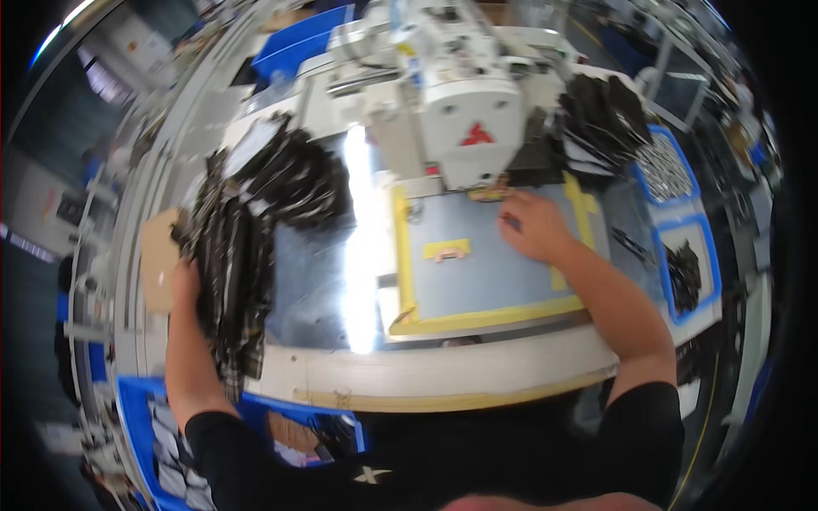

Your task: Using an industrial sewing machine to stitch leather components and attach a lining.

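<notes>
My left hand (184,285) is at the outer edge of a long stack of dark fabric pieces (230,272), some with a plaid pattern. Its fingertips are partly hidden by the cloth, and the hand looks closed on a dark piece there. Under the head of a white industrial sewing machine (473,111), my right hand (538,226) is curled with fingers bent, near the needle area. Blur hides what its fingertips hold, if anything. A grey plate with yellow tape edging (477,294) lies below it, bearing a small yellow-taped cutout (446,249).
More dark fabric piles (302,179) lie left of the machine, and another dark stack (601,123) is on its right. Blue trays with small metallic-looking parts (665,169) and dark pieces (683,277) stand at right. A blue bin (136,400) is below the table's left edge.
</notes>
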Demonstrator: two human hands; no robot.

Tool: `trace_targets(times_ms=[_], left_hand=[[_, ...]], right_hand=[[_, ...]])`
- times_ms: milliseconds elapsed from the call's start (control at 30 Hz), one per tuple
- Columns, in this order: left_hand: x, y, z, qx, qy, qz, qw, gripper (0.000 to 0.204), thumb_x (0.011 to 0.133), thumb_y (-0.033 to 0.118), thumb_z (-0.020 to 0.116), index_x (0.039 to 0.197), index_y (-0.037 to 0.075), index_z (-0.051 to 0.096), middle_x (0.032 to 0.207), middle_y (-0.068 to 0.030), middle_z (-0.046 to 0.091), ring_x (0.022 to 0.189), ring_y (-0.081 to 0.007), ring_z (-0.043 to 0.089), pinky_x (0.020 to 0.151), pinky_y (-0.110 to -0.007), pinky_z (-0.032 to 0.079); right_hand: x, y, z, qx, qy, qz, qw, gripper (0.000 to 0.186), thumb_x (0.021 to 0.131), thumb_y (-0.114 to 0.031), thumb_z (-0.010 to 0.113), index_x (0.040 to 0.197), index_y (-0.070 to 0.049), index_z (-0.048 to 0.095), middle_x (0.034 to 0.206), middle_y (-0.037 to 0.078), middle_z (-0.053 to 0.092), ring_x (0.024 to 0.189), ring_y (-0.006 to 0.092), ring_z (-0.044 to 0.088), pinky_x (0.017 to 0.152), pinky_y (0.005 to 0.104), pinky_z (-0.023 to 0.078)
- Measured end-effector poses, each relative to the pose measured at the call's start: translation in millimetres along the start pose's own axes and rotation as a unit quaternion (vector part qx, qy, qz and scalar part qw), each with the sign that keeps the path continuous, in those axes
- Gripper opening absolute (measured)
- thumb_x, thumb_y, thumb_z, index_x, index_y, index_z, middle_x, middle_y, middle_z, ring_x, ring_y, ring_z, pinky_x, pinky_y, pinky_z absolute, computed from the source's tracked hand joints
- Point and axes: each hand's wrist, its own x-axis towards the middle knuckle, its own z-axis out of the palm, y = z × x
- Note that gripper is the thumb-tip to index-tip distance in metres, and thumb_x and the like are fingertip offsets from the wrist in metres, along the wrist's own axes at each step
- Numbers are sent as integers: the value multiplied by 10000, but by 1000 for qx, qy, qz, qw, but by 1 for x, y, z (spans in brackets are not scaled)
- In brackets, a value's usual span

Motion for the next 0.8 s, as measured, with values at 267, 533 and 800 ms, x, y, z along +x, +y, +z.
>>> trace_targets(times_ms=[267,533,800], left_hand=[[34,13,-52,-42,0,111,993,239,829,130,831,780,-49,682,725,-231,685,699,-417,703,681,-531,546],[2,46,-110,-337,-217,-69,914,181,822,-47,779,792,29,617,691,-37,598,544,-168,599,482,-301,511],[-104,187,-296,-506,-162,238,813,212,681,-17,517,838,2,659,757,-22,619,637,-107,526,582,-262,351]], right_hand=[[-34,22,-31,-9,72,15,997,114,892,-226,692,909,-114,684,954,70,701,856,326,709,753,464,582],[-31,19,-26,6,78,-13,997,111,898,-216,681,871,-111,657,913,61,687,849,309,705,723,457,572],[-36,-2,-36,26,92,-71,993,169,931,-243,674,847,-97,674,907,71,691,848,318,700,721,465,560]])
